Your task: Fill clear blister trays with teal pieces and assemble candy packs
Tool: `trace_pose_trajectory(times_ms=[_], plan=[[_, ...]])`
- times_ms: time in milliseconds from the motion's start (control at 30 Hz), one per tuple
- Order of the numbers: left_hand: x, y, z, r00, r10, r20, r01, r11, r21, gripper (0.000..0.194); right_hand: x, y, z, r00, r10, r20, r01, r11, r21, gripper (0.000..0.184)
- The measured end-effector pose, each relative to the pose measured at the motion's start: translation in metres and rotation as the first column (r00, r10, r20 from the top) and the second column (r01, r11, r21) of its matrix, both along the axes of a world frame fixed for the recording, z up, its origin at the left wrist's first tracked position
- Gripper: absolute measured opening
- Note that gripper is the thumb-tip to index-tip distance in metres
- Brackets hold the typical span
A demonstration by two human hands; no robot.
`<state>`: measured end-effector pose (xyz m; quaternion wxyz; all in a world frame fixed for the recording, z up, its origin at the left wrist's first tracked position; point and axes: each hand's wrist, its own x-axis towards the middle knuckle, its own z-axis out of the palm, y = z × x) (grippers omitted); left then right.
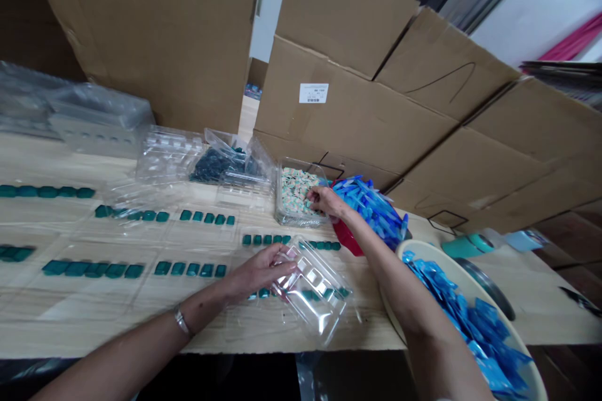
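My left hand [261, 272] grips the edge of a clear plastic tray [313, 285] with a row of square wells, tilted above the table. Through it show some teal pieces. My right hand [325, 200] reaches into a clear container [301, 216] full of small pale patterned pieces [295, 185]. Its fingers are pinched together among them, and what they hold is too small to make out. Just right of that hand, a red basket [347, 239] is heaped with blue slender pieces [369, 200].
Rows of teal blocks [94, 269] sit in clear trays across the wooden table [188, 338]. Behind them lie a bag of dark teal pieces [221, 163] and clear trays [167, 153]. A cream tub [399, 319] of blue packets [470, 326] stands right, before cardboard boxes [357, 119].
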<state>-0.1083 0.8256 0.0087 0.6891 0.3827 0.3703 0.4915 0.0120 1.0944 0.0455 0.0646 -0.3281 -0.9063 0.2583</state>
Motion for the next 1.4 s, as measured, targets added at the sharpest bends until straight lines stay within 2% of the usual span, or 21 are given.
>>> trace_pose_trajectory(times_ms=[167,367,533,733,800,867,967,1200,1267,1400], plan=[[0.000,-0.001,0.000,1.000,-0.002,-0.022,0.002,1.000,-0.006,0.036,0.004,-0.002,-0.001,0.995,0.084,-0.055,-0.086,0.996,-0.021,0.025],[0.000,-0.001,0.002,1.000,0.002,-0.029,-0.003,1.000,-0.016,0.037,0.005,0.003,0.001,0.976,0.215,0.014,-0.216,0.973,0.081,0.022],[0.000,-0.001,0.003,1.000,0.003,-0.015,-0.003,1.000,-0.018,0.037,0.005,0.006,0.000,0.978,0.202,0.051,-0.205,0.976,0.079,0.020],[0.000,-0.001,0.002,1.000,0.003,-0.007,-0.003,1.000,-0.008,0.037,0.009,0.012,-0.002,0.979,0.199,-0.034,-0.197,0.979,0.057,0.012],[0.000,-0.001,0.001,1.000,0.000,0.002,0.000,1.000,-0.006,0.037,0.010,0.011,-0.002,0.984,0.173,-0.044,-0.173,0.985,-0.002,0.014],[0.000,-0.001,0.000,1.000,-0.002,0.007,0.002,1.000,-0.005,0.037,0.012,0.008,0.000,0.992,0.112,-0.062,-0.118,0.986,-0.115,0.021],[0.000,-0.001,-0.001,1.000,0.002,0.006,-0.002,1.000,-0.003,0.038,0.014,0.001,0.007,0.992,0.020,-0.127,-0.054,0.962,-0.268,0.032],[0.000,-0.001,-0.001,0.999,0.034,0.015,-0.034,0.999,-0.020,0.037,0.020,-0.008,0.022,0.961,-0.111,-0.252,0.004,0.921,-0.389,0.043],[0.000,0.000,0.000,0.997,0.067,0.041,-0.066,0.997,-0.045,0.038,0.020,-0.011,0.023,0.944,-0.166,-0.286,0.023,0.896,-0.444,0.043],[0.001,0.000,0.007,0.983,0.131,0.132,-0.118,0.987,-0.105,0.040,0.019,-0.024,0.031,0.896,-0.254,-0.363,-0.009,0.809,-0.588,0.039]])
